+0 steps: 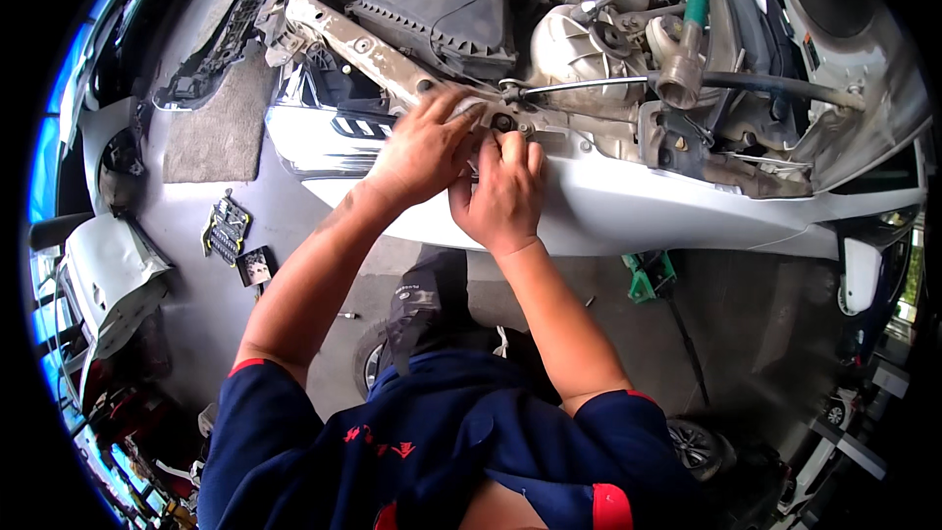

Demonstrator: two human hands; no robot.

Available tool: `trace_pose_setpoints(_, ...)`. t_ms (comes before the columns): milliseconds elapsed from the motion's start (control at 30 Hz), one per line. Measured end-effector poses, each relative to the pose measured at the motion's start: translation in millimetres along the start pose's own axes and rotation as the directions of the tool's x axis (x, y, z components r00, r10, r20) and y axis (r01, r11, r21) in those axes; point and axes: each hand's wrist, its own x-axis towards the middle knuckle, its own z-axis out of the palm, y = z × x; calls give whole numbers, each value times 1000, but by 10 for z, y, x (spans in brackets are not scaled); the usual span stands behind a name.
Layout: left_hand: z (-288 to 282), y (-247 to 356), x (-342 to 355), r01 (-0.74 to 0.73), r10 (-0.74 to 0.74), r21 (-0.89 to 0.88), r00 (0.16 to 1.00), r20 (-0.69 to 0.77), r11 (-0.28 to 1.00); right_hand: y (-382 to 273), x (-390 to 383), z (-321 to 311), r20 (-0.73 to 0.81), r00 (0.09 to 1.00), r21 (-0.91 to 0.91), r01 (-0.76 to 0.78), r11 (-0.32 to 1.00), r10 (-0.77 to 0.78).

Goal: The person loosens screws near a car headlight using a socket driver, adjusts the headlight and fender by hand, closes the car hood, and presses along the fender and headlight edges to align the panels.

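Note:
My left hand (pixel 424 149) is bent over the top edge of the white fender (pixel 608 198), just behind the headlight (pixel 329 128). Its fingers are closed, with something pale partly showing beneath them. Close beside it, my right hand (pixel 502 198) has curled fingers and a thumb pressed in at the same edge. Whatever either hand grips is hidden by the fingers. A dark round bolt or plug (pixel 503 123) sits on the metal lip right above my right fingers.
The open engine bay holds a black air filter box (pixel 432 5) and a whitish strut tower (pixel 584 49). A green-handled tool (pixel 697 0) lies across it. On the floor are a mat (pixel 218 128), a tool set (pixel 228 228), a small parts box (pixel 257 266) and a green jack (pixel 648 277).

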Motion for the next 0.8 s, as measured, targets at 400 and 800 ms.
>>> trace_pose_setpoints(400, 275, 182, -87, -31, 35, 35, 993, -109, 999, 231, -18, 123, -62, 985, 56, 164, 985, -161)
trace_pose_setpoints(800, 336, 209, -123, 62, -55, 34, 984, -172, 997, 227, -71, 99, -44, 979, -33, 195, 980, -197)
